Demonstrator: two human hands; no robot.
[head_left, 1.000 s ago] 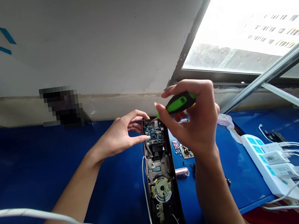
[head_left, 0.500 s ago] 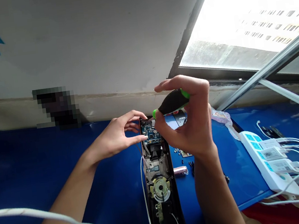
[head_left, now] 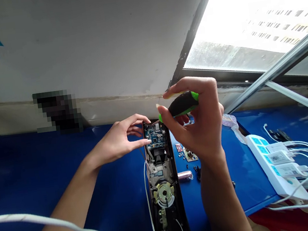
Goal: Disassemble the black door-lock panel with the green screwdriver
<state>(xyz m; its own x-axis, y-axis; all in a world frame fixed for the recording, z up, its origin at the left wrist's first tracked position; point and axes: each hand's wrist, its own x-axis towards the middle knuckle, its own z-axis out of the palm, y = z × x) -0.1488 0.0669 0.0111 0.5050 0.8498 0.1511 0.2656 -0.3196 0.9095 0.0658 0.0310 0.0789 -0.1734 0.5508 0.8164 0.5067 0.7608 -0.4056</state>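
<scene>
An opened lock body (head_left: 164,190) with a black frame lies lengthwise on the blue table (head_left: 117,181), showing a blue circuit board (head_left: 155,137), wires and a round metal mechanism (head_left: 163,193). My right hand (head_left: 197,121) grips a screwdriver (head_left: 182,104) with a black and green handle, its thin shaft reaching the board's top end. My left hand (head_left: 119,137) is spread over the lock's upper end, with fingertips at the board's left edge. It holds nothing.
Right of the lock lie a small circuit board (head_left: 190,154), a small cylinder (head_left: 184,176) and small dark parts (head_left: 197,173). A white power strip (head_left: 274,166) with plugged-in adapters and cables sits further right. A white cable (head_left: 42,217) crosses the foreground.
The screwdriver handle has rolled, showing more green, and my right hand has shifted slightly right, uncovering the small parts. My left hand has barely moved.
</scene>
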